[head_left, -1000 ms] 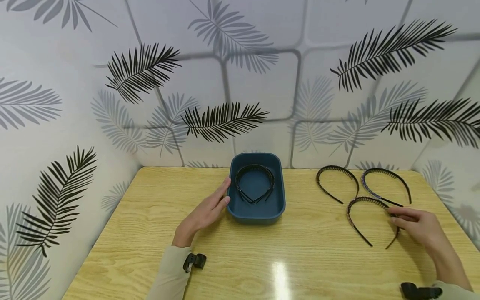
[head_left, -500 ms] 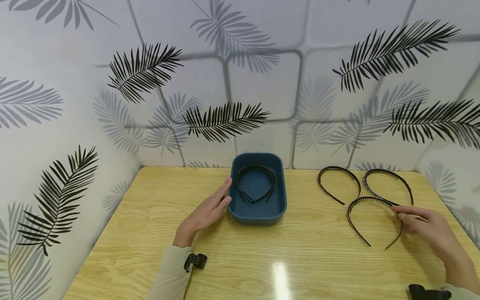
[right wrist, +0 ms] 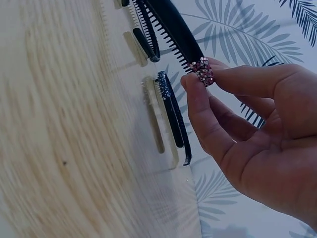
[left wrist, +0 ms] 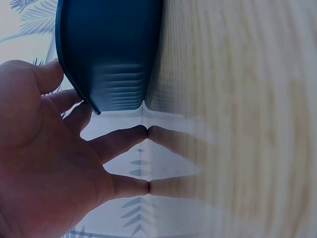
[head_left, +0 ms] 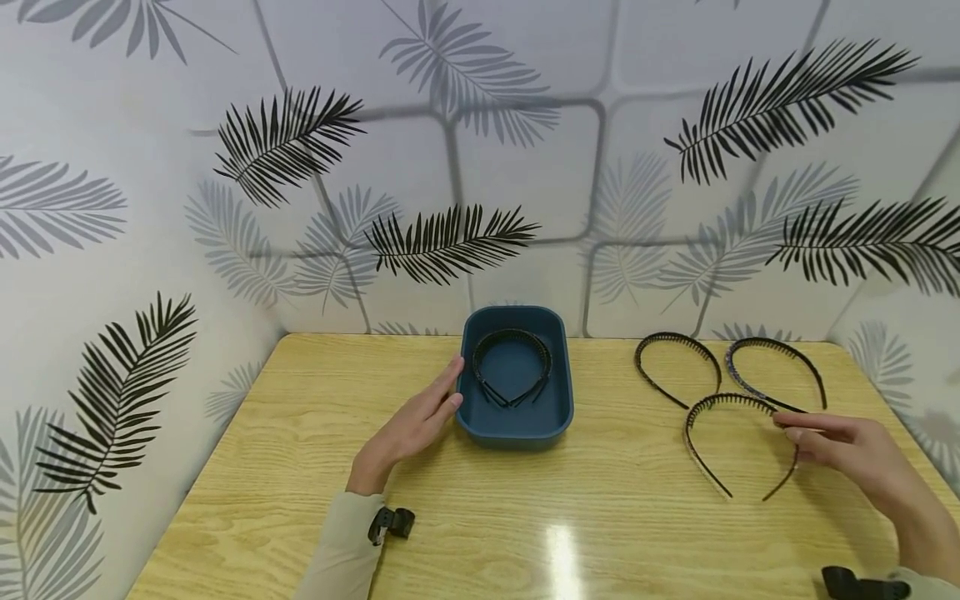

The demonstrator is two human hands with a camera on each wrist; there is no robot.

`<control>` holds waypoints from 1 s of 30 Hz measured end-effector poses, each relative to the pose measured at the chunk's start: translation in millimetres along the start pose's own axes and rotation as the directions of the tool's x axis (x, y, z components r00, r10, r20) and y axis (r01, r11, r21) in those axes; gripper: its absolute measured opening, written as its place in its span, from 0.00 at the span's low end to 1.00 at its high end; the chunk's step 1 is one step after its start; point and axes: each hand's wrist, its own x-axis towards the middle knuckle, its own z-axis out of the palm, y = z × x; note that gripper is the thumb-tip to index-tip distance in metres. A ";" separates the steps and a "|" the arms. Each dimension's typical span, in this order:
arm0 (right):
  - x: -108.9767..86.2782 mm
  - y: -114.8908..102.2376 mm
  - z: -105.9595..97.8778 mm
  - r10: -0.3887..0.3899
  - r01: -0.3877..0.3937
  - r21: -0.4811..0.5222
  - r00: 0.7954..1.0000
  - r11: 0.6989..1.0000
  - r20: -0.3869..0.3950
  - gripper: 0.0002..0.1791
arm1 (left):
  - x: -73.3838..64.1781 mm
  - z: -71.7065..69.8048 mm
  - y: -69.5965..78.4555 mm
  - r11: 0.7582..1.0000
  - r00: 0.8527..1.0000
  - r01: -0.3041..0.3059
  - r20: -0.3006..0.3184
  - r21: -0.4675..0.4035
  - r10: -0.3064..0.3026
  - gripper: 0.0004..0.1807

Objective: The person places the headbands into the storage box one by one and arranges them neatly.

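Between thumb and fingers my right hand pinches a black toothed headband near its upper right side. The right wrist view shows pink and silver glitter at the pinch, and the band held off the table. My left hand touches the left side of a dark blue bin, its fingers fairly straight. In the left wrist view the thumb lies at the bin's rim, and two fingertips touch the table. Inside the bin lie black headbands, overlapping one another.
Behind the held headband, two more lie on the wooden table: a black headband and one with blue glitter. A leaf-patterned wall stands directly behind the bin and along the left side.
The right hand moves slightly right, then a little back left with the headband, whose ends shift left and toward the person. The left hand and bin stay in place.
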 end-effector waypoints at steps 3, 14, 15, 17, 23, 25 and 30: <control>-0.8 -1.4 -0.2 -0.010 0.010 0.041 1.000 0.999 -0.007 0.17 | -0.1 0.1 -0.4 1.000 1.000 0.001 0.002 -0.003 -0.001 0.34; 4.7 -7.1 4.6 0.037 -0.022 0.347 0.999 0.938 -0.037 0.16 | 0.5 0.1 0.7 1.000 1.000 -0.018 -0.001 -0.004 0.018 0.33; 5.1 -7.9 5.6 0.039 -0.022 0.366 0.999 0.930 -0.039 0.16 | 0.5 0.0 0.9 1.000 1.000 -0.016 0.000 -0.005 0.016 0.33; 6.2 -10.0 8.3 0.039 -0.018 0.409 0.998 0.912 -0.043 0.16 | 0.5 -0.2 0.6 1.000 1.000 -0.013 0.002 -0.004 0.013 0.33; 9.4 -16.3 16.7 0.038 -0.012 0.474 0.998 0.880 -0.046 0.17 | 0.3 -0.7 0.8 1.000 1.000 -0.005 0.007 -0.007 0.006 0.34; 10.8 -16.6 19.7 0.017 0.001 0.504 0.999 0.864 -0.031 0.19 | 0.2 -0.5 1.0 1.000 1.000 -0.004 0.007 -0.006 0.004 0.34; 13.0 -16.5 26.6 -0.021 0.015 0.536 1.000 0.844 0.005 0.21 | 0.2 -0.1 1.0 1.000 1.000 -0.017 0.000 -0.006 0.017 0.33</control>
